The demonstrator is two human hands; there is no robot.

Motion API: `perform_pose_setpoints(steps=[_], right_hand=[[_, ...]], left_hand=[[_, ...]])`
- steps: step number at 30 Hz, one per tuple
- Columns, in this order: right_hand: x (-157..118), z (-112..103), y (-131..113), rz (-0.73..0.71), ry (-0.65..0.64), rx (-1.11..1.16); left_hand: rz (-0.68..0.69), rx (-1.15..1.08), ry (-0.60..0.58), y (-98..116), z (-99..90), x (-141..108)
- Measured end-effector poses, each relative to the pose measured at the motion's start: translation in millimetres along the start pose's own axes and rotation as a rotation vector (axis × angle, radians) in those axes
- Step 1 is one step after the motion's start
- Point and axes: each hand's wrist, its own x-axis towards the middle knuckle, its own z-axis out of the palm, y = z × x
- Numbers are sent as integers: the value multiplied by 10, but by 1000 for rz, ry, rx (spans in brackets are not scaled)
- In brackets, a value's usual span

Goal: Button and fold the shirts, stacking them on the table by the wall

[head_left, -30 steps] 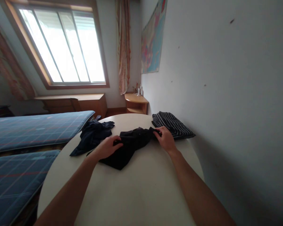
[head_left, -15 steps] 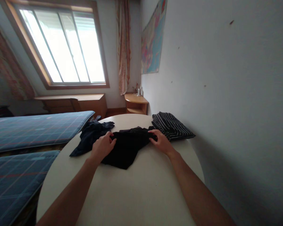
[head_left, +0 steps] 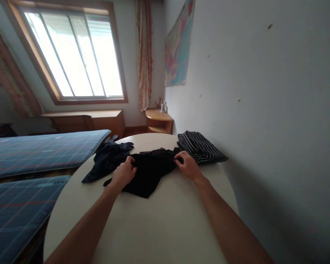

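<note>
A black garment lies spread on the round cream table; its exact kind is hard to make out. At its left side my left hand pinches the cloth between thumb and fingers. My right hand grips its right edge, fingertips pressed together. To the left rests a crumpled dark navy garment, close to my left hand. Just beyond my right hand sits a folded black cloth with white stripes.
Two blue plaid mattresses lie left of the table. A white wall runs close along the right. Behind the table stand a wooden corner shelf and a long wooden desk under the window.
My left hand has shifted slightly right and down, and a bit of black cloth now shows to its left. My right hand's fingertips have closed together on the garment's edge.
</note>
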Motion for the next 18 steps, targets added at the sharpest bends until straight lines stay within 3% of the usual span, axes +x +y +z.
perform_pose_setpoints(steps=[3,8,10,12,15,18], right_hand=[[22,-25,21,-11,85,8],[60,-136,171,97,378,47],[62,-176,238,123,455,6],[55,-196,260,121,473,-52],[43,-190,179,43,435,-124],[34,-151,21,-102,272,-117]], left_hand=[[26,-224,169,-63,-44,91],[-62,-490,606,-309,-243,249],[-129,-546,661,-388,-264,284],[-157,-621,581,-413,-223,302],[-102,-714,341,-367,-89,309],[-43,-638,172,-332,35,301]])
